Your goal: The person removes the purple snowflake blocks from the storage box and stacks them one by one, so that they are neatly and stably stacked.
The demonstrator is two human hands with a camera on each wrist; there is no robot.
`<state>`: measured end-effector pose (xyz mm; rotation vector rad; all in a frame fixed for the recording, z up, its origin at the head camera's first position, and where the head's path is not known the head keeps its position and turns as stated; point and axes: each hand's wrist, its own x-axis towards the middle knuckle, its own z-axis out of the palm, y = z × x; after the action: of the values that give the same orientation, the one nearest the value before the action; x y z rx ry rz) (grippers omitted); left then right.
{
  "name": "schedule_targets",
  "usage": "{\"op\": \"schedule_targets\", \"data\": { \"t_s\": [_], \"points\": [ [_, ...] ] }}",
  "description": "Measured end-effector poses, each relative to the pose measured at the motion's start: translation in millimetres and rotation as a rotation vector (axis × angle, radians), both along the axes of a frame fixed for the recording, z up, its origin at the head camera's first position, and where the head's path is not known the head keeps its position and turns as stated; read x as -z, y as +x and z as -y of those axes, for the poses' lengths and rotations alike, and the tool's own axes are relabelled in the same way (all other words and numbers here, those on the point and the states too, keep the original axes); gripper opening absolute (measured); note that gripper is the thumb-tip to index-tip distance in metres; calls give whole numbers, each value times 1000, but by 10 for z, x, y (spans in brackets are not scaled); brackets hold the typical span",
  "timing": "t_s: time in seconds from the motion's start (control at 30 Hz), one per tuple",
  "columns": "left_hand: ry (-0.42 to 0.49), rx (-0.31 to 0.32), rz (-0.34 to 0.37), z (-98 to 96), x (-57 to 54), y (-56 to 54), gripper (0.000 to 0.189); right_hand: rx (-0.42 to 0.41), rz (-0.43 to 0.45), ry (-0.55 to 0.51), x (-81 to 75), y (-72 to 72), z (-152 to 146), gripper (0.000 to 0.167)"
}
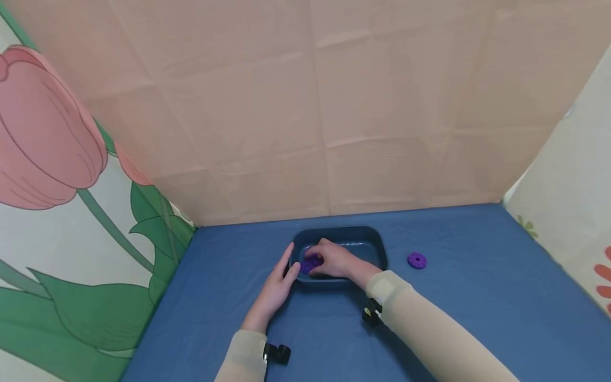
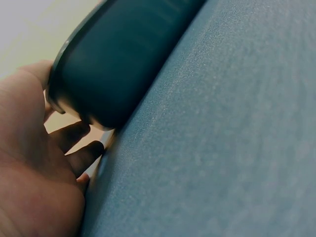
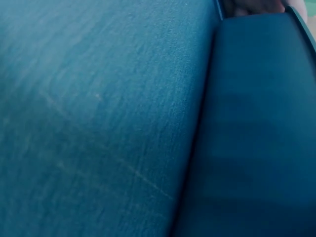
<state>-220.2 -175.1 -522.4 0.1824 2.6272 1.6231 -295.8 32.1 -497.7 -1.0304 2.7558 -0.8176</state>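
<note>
A dark blue rectangular tray [image 1: 365,249] with rounded corners stands on the blue cloth. My left hand [image 1: 276,289] holds its left end, thumb over the rim and fingers along the outside; in the left wrist view its fingers [image 2: 81,155] bend near the tray's lower corner. My right hand [image 1: 336,260] reaches inside the tray, its fingers and thumb around a purple disc [image 1: 311,263] at the left end. My fingers partly cover it, and I cannot tell whether more than one piece lies there. The right wrist view shows mainly the tray's outer wall [image 3: 261,123].
To the right of the tray lies another purple disc [image 1: 417,260] with a hole in its middle and a notched edge. Blue cloth [image 1: 215,297] covers the table. A beige sheet [image 1: 305,132] hangs behind it, and flower-printed panels [image 1: 52,127] flank the sides.
</note>
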Motion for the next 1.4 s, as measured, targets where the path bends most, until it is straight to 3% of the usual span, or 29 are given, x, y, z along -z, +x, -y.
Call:
{"op": "schedule_targets", "data": {
  "t_s": [0.2, 0.77, 1.0, 1.4],
  "points": [
    [-12, -2, 6, -2, -8, -3, 65, -5, -8, 30, -12, 22, 2, 39],
    [2, -5, -7, 1, 22, -26, 65, 21, 18, -9, -2, 17, -2, 28],
    [-10, -9, 1, 2, 11, -18, 65, 15, 11, 28, -9, 20, -6, 38],
    [8, -6, -6, 7, 29, -16, 61, 11, 5, -4, -9, 20, -13, 33]
  ]
}}
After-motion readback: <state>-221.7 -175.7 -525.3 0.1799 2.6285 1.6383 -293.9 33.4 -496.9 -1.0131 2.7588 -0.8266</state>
